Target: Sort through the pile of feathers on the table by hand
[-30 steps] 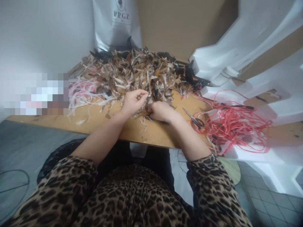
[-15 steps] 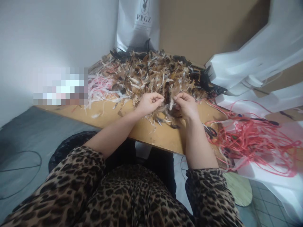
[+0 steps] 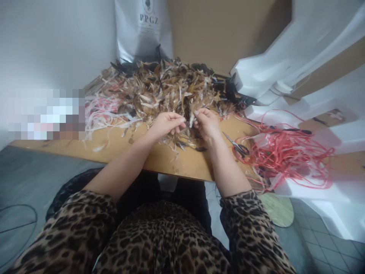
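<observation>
A heap of brown, white and black feathers (image 3: 159,87) covers the back middle of the wooden table. At its front edge my left hand (image 3: 165,123) is closed in a pinch, thumb against the fingertips; what lies between them is too small to make out. Just to the right, my right hand (image 3: 207,125) pinches a pale brown-and-white feather (image 3: 192,116), its fluffy part toward the left hand. A small gap separates the two hands. Loose feathers (image 3: 179,144) lie on the table below them.
Scissors (image 3: 238,146) with dark handles lie right of my right forearm. Beside them is a tangle of red string (image 3: 288,156). Pink and white strips (image 3: 104,114) lie left of the heap. A white bag (image 3: 142,34) stands behind; the wooden table (image 3: 171,165) has a slanting front edge.
My right hand has risen out of the front of the heap with a feather, beside the left hand. The left hand stays pinched. The camera view swung left and then back.
</observation>
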A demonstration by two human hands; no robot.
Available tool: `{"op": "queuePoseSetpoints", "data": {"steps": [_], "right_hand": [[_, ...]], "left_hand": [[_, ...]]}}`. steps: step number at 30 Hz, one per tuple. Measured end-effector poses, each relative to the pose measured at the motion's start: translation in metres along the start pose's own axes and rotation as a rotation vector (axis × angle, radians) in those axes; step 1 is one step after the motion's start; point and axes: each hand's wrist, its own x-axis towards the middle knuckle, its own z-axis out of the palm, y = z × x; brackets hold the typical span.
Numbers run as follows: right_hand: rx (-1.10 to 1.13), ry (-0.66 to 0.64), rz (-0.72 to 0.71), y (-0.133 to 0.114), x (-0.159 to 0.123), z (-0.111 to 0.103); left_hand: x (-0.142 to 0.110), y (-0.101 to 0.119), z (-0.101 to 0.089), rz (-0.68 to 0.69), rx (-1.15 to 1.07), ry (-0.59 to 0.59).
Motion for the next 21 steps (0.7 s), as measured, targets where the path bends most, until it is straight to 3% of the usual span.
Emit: {"op": "queuePoseSetpoints", "data": {"steps": [3,7,21], "right_hand": [[-0.095,0.029,-0.052,0.001,-0.004,0.005],[-0.208,0.038,-0.076,0.000,-0.010,0.012],[-0.194,-0.015,-0.026,0.000,-0.013,0.014]], "left_hand": [[-0.001,-0.001,0.001,-0.005,0.020,-0.063],[-0.001,-0.003,0.003,-0.044,0.056,-0.029],[0.004,-0.011,-0.003,-0.119,-0.072,0.010]]}}
